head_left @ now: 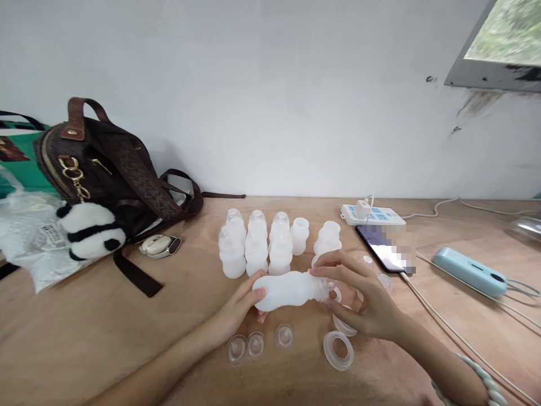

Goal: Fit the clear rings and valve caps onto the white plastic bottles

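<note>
A white translucent bottle [289, 289] lies on its side above the wooden table [105, 332]. My left hand [236, 310] grips its base end, fingers curled round it. My right hand [359, 296] is closed at the neck end, fingers pinched on the bottle's mouth, and seems to hold a white ring under the palm. Behind stand several capped white bottles [256, 248] in rows, plus two uncapped ones [327, 239]. Three clear round caps [256, 344] lie in front of my hands, and a white ring [338, 349] lies to their right.
A brown handbag [105, 163] with a panda charm [91, 228] sits back left beside plastic bags [25, 237]. A power strip [372, 214], a charging phone [382, 248] and a light blue device [469, 270] with cables lie to the right. Small grey case [160, 245] by the bag.
</note>
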Motion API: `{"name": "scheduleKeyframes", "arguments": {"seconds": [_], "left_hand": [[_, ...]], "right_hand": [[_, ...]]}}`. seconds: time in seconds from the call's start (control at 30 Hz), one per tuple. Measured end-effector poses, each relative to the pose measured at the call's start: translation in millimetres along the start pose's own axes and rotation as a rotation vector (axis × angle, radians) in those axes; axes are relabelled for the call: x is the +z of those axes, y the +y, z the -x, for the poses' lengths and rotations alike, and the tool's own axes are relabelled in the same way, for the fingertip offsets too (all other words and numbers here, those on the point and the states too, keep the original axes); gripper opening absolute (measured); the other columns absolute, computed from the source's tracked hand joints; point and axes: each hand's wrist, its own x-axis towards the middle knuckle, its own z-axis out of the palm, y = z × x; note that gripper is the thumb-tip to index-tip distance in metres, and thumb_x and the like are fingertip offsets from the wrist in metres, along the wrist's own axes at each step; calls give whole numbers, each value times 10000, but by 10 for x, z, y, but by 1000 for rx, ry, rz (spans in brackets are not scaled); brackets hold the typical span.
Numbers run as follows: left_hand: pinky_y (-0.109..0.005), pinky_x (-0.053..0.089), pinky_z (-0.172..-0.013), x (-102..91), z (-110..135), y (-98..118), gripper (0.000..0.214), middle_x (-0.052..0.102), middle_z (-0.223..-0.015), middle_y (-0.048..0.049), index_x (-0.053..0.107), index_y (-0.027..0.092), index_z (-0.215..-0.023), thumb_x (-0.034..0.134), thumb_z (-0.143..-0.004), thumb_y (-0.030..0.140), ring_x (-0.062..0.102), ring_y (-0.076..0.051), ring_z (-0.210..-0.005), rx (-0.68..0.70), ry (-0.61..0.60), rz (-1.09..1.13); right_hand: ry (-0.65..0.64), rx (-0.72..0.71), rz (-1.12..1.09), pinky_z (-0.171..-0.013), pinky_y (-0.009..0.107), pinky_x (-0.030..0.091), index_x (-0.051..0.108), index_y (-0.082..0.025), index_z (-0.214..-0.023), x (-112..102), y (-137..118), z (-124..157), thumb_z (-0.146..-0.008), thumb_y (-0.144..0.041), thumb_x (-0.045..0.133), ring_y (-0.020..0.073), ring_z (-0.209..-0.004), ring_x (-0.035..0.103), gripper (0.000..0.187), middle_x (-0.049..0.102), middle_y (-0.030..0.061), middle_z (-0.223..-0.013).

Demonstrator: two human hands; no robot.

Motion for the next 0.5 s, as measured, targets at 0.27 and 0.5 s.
{"name": "scheduleKeyframes", "arguments": {"seconds": [0.27,0.5], "left_hand": [[-235,409,-593,44,48,120,463,569,-804,19,569,178,-995,629,-888,624,479,-110,-625,-22,10,-29],[-239,447,-627,70,58,165,460,584,-860,10,573,180,-1033,672,-872,599,528,-120,-672,-39,-4,-28]], "right_hand": [[28,97,71,-801,343,581,606,-248,-1291,48,34,39,-933,-251,645,218,-987,658,360,649,82,-1115],[28,151,64,-741,327,591,618,-250,-1207,22,44,33,-921,-262,656,216,-945,684,289,683,68,-1071]]}}
